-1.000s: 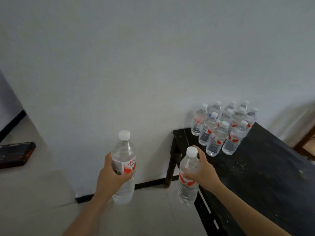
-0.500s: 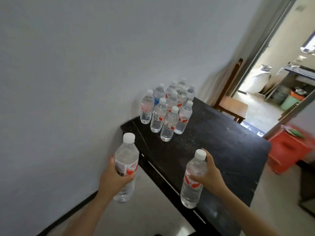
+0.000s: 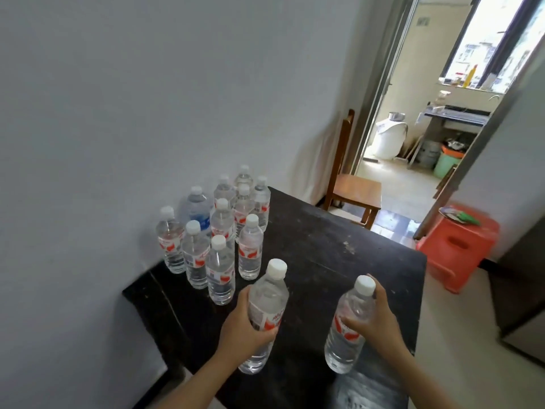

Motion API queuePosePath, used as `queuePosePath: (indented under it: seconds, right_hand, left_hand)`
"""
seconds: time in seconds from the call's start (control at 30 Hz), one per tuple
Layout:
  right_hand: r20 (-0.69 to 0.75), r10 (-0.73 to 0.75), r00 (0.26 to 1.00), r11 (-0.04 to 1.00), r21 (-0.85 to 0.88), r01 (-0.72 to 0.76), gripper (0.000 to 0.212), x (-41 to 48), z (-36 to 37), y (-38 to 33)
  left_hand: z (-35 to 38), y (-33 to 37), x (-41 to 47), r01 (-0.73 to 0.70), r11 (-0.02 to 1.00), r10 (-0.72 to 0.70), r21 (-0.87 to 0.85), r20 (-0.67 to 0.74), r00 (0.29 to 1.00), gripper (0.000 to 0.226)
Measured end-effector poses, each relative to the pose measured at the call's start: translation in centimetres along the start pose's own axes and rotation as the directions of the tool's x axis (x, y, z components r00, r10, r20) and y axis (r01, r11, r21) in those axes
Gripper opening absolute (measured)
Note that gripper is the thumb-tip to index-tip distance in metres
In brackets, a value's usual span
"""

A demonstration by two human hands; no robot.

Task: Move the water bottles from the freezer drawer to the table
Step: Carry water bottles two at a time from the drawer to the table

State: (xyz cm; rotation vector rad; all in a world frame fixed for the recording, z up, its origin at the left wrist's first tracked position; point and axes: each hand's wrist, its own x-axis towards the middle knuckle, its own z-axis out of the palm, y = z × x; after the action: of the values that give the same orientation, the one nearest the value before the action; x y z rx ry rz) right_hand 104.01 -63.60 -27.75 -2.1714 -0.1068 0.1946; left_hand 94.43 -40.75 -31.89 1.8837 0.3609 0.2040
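Both gripped bottles, left hand's (image 3: 267, 308) and right hand's (image 3: 349, 320), now hang over the table (image 3: 339, 252); we judge set-down comes next.

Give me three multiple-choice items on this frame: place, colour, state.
1. Where on the black wooden table does the group of standing clear plastic water bottles sit? A near right corner; B far left corner by the grey wall; C right edge.
2. What colour is the cap of the clear bottle in the left hand? A blue; B red; C white.
3. What is the right hand doing? A gripping a second bottle; B lying flat on the table; C hanging empty.
1 B, the group stands beside the wall; 2 C, the cap is white; 3 A, its fingers curl round the bottle.
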Motion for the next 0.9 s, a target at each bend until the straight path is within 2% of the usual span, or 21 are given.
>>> queuePosePath:
  seconds: [0.3,0.5,0.6,0.73,0.9]
  right_hand:
    - [-0.146,0.188,0.971,0.98,0.094,-0.175,0.086,4.0,-2.8,2.9]
    - [-0.166,0.18,0.97,0.984,0.046,-0.174,0.093,7.2,-2.7,2.0]
    - [-0.173,0.181,0.968,0.983,0.042,-0.176,0.094,9.7,-2.1,0.9]
    - [-0.172,0.162,0.972,0.987,0.025,-0.16,0.095,13.4,-0.2,-0.8]
    - [-0.154,0.119,0.981,0.993,0.041,-0.114,0.088,18.1,2.7,-3.4]
  left_hand:
    - [5.5,1.3,8.8,0.03,0.999,-0.03,-0.036,-0.022,0.999,0.087]
    - [6.9,1.5,14.8,-0.016,0.999,0.014,-0.043,-0.034,0.999,0.082]
    - [7.7,1.4,17.8,0.005,0.997,-0.016,-0.077,-0.152,0.988,0.079]
    - [8.4,1.8,21.8,0.017,0.989,-0.067,-0.15,-0.334,0.94,0.067]
    - [8.1,1.1,25.6,-0.05,0.983,-0.043,-0.176,-0.488,0.872,0.062]
